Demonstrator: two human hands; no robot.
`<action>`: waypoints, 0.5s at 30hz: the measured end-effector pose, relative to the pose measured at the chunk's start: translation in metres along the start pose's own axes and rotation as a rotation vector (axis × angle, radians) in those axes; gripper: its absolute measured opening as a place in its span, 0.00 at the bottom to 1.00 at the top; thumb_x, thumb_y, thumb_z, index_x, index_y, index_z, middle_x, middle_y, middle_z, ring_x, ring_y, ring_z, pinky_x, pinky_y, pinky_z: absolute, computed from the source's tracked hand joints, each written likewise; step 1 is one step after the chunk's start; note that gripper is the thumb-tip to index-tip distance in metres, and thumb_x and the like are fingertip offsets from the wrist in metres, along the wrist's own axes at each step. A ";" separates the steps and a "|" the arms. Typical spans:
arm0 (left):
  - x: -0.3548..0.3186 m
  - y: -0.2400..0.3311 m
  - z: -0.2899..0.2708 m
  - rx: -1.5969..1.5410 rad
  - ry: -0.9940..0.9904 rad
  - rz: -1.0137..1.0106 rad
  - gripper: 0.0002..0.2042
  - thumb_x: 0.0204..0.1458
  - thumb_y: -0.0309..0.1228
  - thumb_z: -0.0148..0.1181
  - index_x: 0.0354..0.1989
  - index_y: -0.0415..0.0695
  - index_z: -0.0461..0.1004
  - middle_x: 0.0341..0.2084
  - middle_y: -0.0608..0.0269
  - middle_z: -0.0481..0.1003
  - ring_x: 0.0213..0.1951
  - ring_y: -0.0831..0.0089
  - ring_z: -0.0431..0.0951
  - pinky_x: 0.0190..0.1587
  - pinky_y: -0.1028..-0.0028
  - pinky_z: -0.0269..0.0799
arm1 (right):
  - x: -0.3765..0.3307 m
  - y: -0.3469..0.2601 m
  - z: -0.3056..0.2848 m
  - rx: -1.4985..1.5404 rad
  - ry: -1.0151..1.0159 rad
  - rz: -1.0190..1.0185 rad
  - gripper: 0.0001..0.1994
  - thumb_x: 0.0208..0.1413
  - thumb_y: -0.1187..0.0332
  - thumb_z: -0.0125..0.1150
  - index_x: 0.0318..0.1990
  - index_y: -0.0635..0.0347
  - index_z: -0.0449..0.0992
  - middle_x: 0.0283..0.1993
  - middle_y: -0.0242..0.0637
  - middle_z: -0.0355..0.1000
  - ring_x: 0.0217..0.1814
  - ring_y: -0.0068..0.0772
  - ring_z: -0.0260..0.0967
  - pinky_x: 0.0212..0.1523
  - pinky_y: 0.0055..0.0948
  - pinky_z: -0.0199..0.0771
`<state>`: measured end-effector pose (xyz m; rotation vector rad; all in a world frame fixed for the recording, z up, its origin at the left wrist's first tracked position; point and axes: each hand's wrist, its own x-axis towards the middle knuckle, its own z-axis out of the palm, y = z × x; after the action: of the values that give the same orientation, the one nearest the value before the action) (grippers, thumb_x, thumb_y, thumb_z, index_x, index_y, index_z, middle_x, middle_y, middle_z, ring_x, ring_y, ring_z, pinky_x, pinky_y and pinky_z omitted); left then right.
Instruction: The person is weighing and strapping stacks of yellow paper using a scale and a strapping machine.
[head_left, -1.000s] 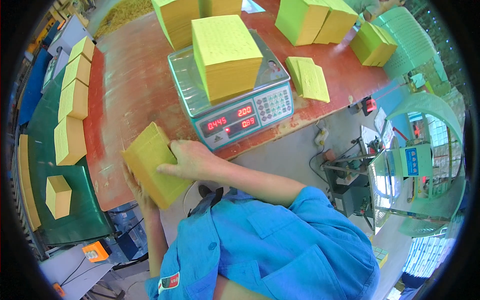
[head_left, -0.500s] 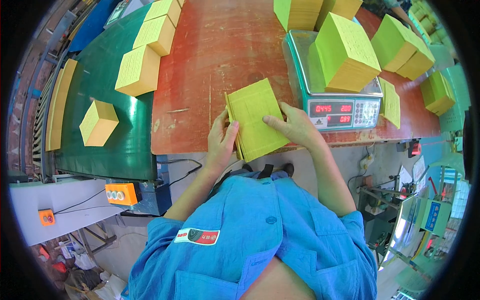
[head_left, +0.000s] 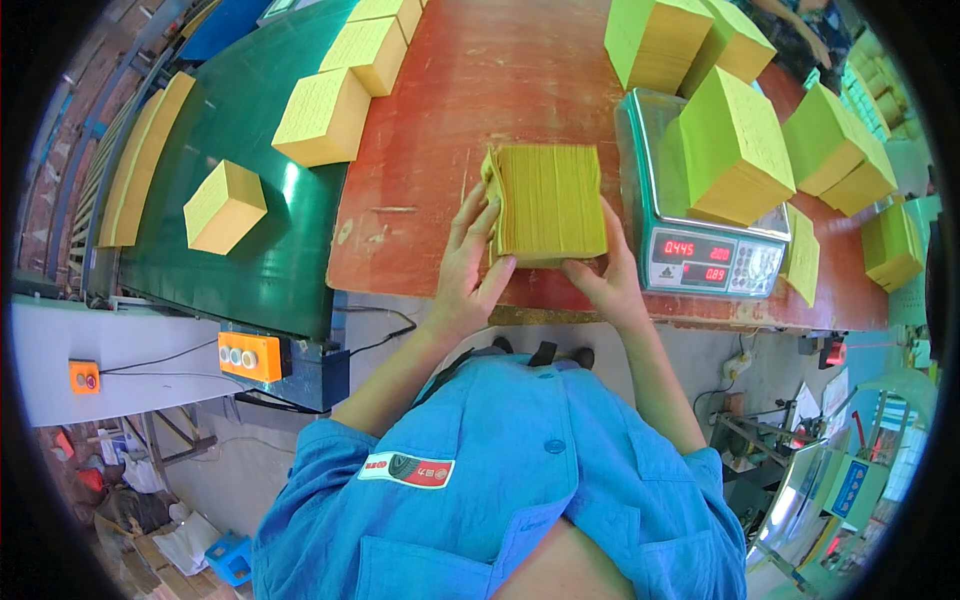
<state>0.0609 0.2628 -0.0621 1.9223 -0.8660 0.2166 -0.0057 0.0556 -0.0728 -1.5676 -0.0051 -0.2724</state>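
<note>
A thick stack of yellow paper sheets (head_left: 550,205) is between my two hands, over the red table near its front edge. Its sheet edges face up, and a few sheets on the left side stand slightly uneven. My left hand (head_left: 470,270) clasps the left side, thumb at the near lower corner. The right side is gripped by my right hand (head_left: 612,280), with some of its fingers hidden behind the paper. Just right of that hand stands a teal digital scale (head_left: 715,265) with lit red digits. On its pan rests a larger yellow paper block (head_left: 740,145).
Several paper blocks (head_left: 322,118) line the seam between the red table (head_left: 400,250) and a green conveyor belt (head_left: 250,285). A single block (head_left: 225,207) lies on the belt. More blocks (head_left: 840,150) stand right of and behind the scale. Another person's arm (head_left: 810,40) shows at far right.
The held stack has turned from its flat sheet face to its layered edges facing up. My hands now grip its two sides. The whole view has shifted a little.
</note>
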 end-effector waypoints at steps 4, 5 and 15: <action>-0.014 -0.011 0.005 -0.632 -0.010 -0.281 0.30 0.55 0.27 0.52 0.68 0.39 0.54 0.66 0.49 0.53 0.65 0.59 0.59 0.64 0.63 0.59 | 0.001 0.015 -0.004 -0.019 -0.037 0.097 0.41 0.48 0.77 0.62 0.70 0.57 0.49 0.65 0.38 0.59 0.65 0.30 0.59 0.62 0.34 0.64; -0.014 -0.015 0.004 -0.813 0.007 -0.328 0.30 0.55 0.25 0.51 0.68 0.40 0.53 0.66 0.51 0.54 0.64 0.61 0.61 0.62 0.65 0.61 | 0.001 0.013 -0.003 0.038 -0.035 0.134 0.41 0.48 0.78 0.62 0.70 0.57 0.49 0.65 0.38 0.58 0.65 0.30 0.59 0.63 0.35 0.63; 0.013 -0.078 0.032 -0.576 0.145 -0.393 0.27 0.61 0.24 0.42 0.70 0.41 0.50 0.65 0.52 0.57 0.64 0.70 0.60 0.64 0.70 0.55 | 0.009 0.024 -0.006 -0.106 0.000 0.032 0.40 0.47 0.76 0.64 0.69 0.58 0.52 0.61 0.38 0.64 0.63 0.30 0.61 0.59 0.31 0.65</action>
<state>0.1139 0.2509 -0.1271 1.4694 -0.3800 -0.1214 0.0063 0.0477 -0.0945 -1.6714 0.0351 -0.2510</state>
